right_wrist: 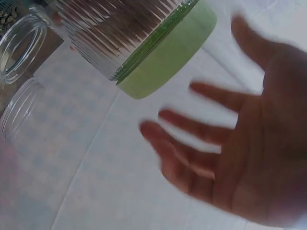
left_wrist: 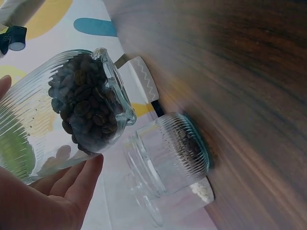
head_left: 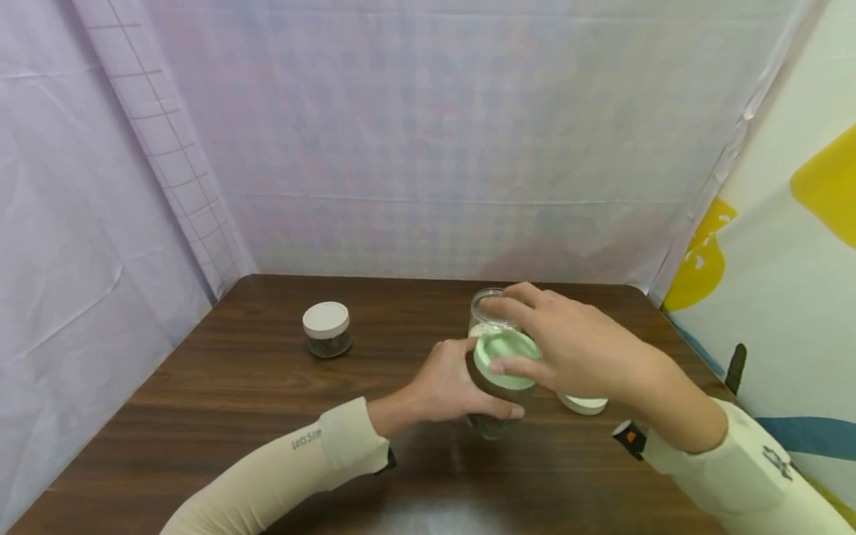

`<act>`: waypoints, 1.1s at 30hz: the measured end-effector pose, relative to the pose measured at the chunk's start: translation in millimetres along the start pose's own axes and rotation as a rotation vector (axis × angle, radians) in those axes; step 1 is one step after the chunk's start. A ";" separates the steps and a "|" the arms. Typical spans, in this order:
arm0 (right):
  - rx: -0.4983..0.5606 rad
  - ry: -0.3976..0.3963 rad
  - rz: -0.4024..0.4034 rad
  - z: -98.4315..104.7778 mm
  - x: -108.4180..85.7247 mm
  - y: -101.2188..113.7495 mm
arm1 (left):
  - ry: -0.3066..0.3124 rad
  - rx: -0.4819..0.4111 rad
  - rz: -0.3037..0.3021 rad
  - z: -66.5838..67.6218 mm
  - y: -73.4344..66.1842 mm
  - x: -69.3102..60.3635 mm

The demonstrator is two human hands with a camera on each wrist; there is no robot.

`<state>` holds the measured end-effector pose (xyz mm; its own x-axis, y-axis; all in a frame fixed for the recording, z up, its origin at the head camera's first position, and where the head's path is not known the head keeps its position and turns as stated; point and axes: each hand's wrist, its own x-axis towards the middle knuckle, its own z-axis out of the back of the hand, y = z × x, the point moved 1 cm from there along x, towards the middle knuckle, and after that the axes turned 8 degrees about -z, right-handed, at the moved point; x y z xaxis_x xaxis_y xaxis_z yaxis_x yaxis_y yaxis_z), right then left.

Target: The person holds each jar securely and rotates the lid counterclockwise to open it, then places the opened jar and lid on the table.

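Observation:
My left hand grips a ribbed glass jar round its side. Dark coffee beans lie in the jar's base end, and a light green lid covers its top. The jar is held tilted above the table. Over the lid hovers my right hand, fingers spread and loosely bent. In the right wrist view a gap shows between those fingers and the lid. Close behind stand two lidless glass jars: a ribbed one with dark and pale contents, and another with white contents.
A small glass jar with a white lid and dark contents stands on the left of the brown wooden table. A loose white lid lies to the right, partly under my right hand. Hanging cloth encloses the table.

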<state>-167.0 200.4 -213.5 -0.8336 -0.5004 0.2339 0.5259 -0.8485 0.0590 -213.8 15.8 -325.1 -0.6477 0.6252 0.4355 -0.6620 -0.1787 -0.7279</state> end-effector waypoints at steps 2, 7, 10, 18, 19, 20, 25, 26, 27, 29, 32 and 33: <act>-0.044 -0.055 -0.090 -0.2 2.0 0.7 | -0.002 0.016 0.009 -0.9 0.4 -0.2; -0.123 -0.083 -0.284 -1.1 4.5 2.2 | -0.007 0.024 -0.006 -3.5 2.5 -0.2; -0.140 -0.049 -0.313 -4.3 5.2 3.3 | -0.005 0.030 0.006 -4.4 2.4 -0.1; -0.156 0.045 -0.214 -13.9 6.9 9.9 | -0.013 0.075 -0.010 -7.7 0.9 0.7; -0.153 0.048 -0.203 -14.6 6.9 10.2 | -0.013 0.068 -0.019 -7.8 0.8 0.7; -0.149 0.051 -0.193 -15.0 6.9 10.5 | -0.011 0.060 -0.028 -8.0 0.9 0.8; -0.126 0.070 -0.143 -15.5 6.8 9.4 | 0.007 0.027 -0.046 -7.6 1.3 0.6; -0.123 0.073 -0.125 -15.4 6.8 8.8 | 0.011 0.027 -0.046 -7.4 1.4 0.3; -0.118 0.079 -0.107 -15.2 6.8 8.0 | 0.014 0.025 -0.043 -7.1 1.3 -0.1; -0.110 0.100 -0.072 -14.8 6.8 6.1 | 0.016 0.031 -0.034 -6.7 1.2 -1.0; -0.089 0.150 -0.030 -13.1 6.6 3.8 | 0.014 0.044 -0.016 -6.8 1.4 -2.4; -0.079 0.168 -0.017 -12.2 6.5 3.2 | 0.013 0.047 -0.015 -6.9 1.5 -2.6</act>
<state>-172.8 192.3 -223.6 -0.8621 -0.5022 0.0675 0.5023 -0.8645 -0.0162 -210.5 19.2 -331.1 -0.6327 0.6377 0.4393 -0.6889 -0.2044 -0.6955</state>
